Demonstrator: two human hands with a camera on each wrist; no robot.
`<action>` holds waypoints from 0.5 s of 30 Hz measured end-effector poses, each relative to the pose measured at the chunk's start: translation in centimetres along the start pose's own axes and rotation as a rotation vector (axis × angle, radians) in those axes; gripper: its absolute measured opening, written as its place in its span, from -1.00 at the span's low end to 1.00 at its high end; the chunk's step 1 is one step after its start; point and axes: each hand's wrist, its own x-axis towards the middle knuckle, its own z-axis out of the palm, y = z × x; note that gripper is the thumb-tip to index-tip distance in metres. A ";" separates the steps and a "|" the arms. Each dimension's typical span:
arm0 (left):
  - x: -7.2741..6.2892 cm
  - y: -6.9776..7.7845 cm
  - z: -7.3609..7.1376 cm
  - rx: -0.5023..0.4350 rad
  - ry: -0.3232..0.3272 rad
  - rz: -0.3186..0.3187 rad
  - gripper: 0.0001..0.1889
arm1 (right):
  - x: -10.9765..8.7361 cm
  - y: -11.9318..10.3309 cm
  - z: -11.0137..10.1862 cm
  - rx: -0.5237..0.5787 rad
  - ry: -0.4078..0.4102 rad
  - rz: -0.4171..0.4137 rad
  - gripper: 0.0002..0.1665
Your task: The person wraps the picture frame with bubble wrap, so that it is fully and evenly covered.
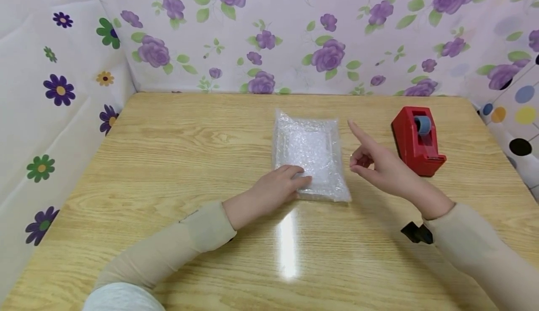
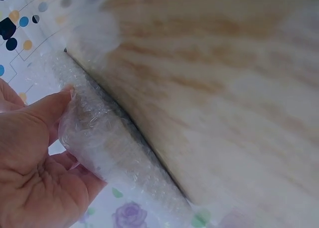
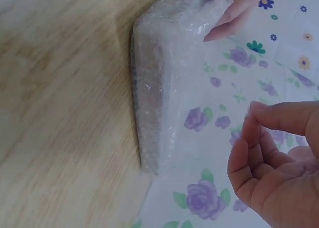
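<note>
A flat, boxy package in bubble wrap [image 1: 309, 147] lies on the wooden table, its clear wrap crinkled and loose at the corners. My left hand [image 1: 278, 184] holds it at its near left part. The left wrist view shows the thumb [image 2: 57, 106] against the wrap, with the other fingers lower on the same package. My right hand [image 1: 381, 166] hovers to the right of the package, index finger stretched out and the other fingers curled toward the thumb. Thumb and fingertip [image 3: 254, 111] meet in the right wrist view; I cannot tell whether something thin and clear is between them.
A red tape dispenser [image 1: 414, 142] with a bluish roll [image 1: 422, 125] stands at the right, beyond my right hand. The wooden table [image 1: 189, 133] reaches back to a floral-patterned sheet [image 1: 294, 35]. Another flowered sheet [image 1: 38, 128] hangs on the left, a dotted one [image 1: 524, 119] on the right.
</note>
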 end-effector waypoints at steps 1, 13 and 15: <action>0.0 0.0 0.0 -0.005 -0.003 -0.002 -0.56 | 0.2 -0.1 0.1 -0.003 -0.002 0.005 0.07; -0.1 0.0 0.0 0.048 -0.002 0.026 -0.56 | 2.7 -1.2 0.3 -0.013 0.010 0.117 -0.83; -0.1 0.0 0.0 0.054 -0.003 0.030 -0.56 | 3.2 -1.2 0.5 -0.007 -0.004 0.122 -0.89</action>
